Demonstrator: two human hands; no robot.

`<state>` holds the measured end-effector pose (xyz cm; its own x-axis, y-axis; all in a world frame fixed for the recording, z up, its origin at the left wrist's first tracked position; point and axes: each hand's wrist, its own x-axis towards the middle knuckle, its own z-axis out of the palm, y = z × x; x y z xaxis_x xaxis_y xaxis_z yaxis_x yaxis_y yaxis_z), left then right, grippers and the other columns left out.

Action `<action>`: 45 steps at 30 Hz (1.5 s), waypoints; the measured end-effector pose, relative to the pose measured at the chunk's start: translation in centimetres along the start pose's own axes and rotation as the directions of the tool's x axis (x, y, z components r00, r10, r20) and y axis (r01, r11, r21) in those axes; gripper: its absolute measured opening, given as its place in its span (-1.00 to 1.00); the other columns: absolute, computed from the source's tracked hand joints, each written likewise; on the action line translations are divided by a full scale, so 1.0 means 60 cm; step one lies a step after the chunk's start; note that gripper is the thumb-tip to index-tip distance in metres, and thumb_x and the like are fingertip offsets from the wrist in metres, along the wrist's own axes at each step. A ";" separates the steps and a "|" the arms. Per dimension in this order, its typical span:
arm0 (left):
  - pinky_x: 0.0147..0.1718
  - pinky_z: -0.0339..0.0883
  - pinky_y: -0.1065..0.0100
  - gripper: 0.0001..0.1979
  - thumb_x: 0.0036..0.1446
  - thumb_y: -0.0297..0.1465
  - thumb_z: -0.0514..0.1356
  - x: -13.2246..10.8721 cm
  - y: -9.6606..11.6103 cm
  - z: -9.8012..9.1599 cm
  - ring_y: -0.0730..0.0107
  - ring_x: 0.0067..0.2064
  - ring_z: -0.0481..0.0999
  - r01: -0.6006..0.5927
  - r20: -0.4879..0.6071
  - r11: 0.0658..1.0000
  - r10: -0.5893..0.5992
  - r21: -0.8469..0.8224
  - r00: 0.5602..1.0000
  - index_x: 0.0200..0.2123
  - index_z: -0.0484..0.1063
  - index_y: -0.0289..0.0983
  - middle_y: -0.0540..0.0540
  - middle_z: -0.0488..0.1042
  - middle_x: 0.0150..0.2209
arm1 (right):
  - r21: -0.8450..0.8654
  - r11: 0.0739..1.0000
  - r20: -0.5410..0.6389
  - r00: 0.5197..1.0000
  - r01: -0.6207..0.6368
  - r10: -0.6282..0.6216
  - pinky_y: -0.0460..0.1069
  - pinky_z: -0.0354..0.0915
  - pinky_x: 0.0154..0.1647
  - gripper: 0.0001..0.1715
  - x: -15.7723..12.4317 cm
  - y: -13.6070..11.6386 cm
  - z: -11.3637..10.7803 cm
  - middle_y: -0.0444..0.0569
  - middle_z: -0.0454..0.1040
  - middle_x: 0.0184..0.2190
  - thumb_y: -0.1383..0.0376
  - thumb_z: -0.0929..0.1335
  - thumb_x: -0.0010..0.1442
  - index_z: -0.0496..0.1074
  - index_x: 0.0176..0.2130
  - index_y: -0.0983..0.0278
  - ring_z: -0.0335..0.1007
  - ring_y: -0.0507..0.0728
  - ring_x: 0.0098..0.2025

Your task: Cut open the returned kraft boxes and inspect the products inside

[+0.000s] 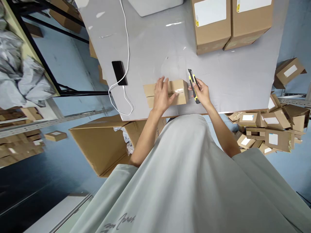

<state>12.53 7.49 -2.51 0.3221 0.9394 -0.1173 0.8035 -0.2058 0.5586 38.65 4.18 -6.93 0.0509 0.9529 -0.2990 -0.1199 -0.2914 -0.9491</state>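
Note:
A small brown cardboard box (178, 92), taped shut along its top seam, lies near the front edge of the grey table (225, 81). My left hand (161, 94) rests flat on top of the box, fingers spread. My right hand (200, 92) is just right of the box, closed around a yellow and black utility knife (193, 84) whose tip points away from me, beside the box's right end.
A black phone (119, 72) on a white cable (126, 48) lies on the table to the left. Two large labelled cartons (211, 29) stand at the back right. An open carton (102, 145) sits on the floor left; a heap of small boxes (269, 129) lies on the right.

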 end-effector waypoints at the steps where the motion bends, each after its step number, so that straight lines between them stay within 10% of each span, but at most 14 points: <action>1: 0.68 -0.06 -0.42 -0.06 0.40 0.22 0.33 0.017 0.004 0.002 -0.37 0.72 0.12 -0.028 0.047 1.000 0.028 -0.001 0.999 0.62 0.27 -0.14 -0.42 0.26 0.65 | 0.010 1.000 -0.016 1.000 -0.021 0.022 0.03 0.74 -0.23 0.09 -0.010 0.002 -0.010 0.11 0.76 0.01 -0.47 0.40 0.41 0.43 0.55 0.14 0.78 0.32 0.06; 13: 0.69 -0.05 -0.36 -0.05 0.49 0.34 0.04 0.026 -0.016 0.016 -0.29 0.65 0.30 -0.140 0.131 0.990 0.140 -0.003 0.982 0.59 0.34 -0.22 -0.45 0.39 0.57 | -0.033 0.990 0.004 0.991 -0.136 0.137 0.00 0.68 -0.36 0.07 -0.124 0.035 -0.009 0.10 0.78 0.08 -0.40 0.39 0.45 0.36 0.62 0.12 0.75 0.17 -0.27; 20: 0.73 -0.28 -0.33 -0.01 0.56 0.30 -0.18 0.005 -0.013 0.056 -0.19 0.74 0.10 -0.121 0.053 0.992 0.119 0.038 0.992 0.64 0.25 -0.32 -0.49 0.26 0.65 | -0.166 0.978 0.049 0.989 -0.129 0.139 0.16 0.78 -0.14 -0.07 -0.122 0.034 0.005 0.05 0.80 0.04 -0.33 0.35 0.53 0.43 0.59 0.10 0.75 0.18 -0.32; 45: 0.74 -0.32 -0.28 -0.01 0.52 0.32 -0.11 0.005 0.008 0.046 -0.16 0.76 0.03 -0.028 0.090 1.000 0.027 0.013 0.996 0.64 0.26 -0.26 -0.43 0.22 0.67 | -0.175 0.980 0.083 0.990 -0.094 0.110 0.05 0.72 -0.17 -0.07 -0.121 0.028 0.005 -0.04 0.79 -0.02 -0.37 0.36 0.50 0.47 0.57 0.02 0.73 0.12 -0.35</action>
<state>14.37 6.92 -4.54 0.3873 0.9050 -0.1761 0.8009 -0.2356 0.5506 37.79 -3.20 -6.30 -0.0454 0.9186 -0.3925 0.0513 -0.3903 -0.9193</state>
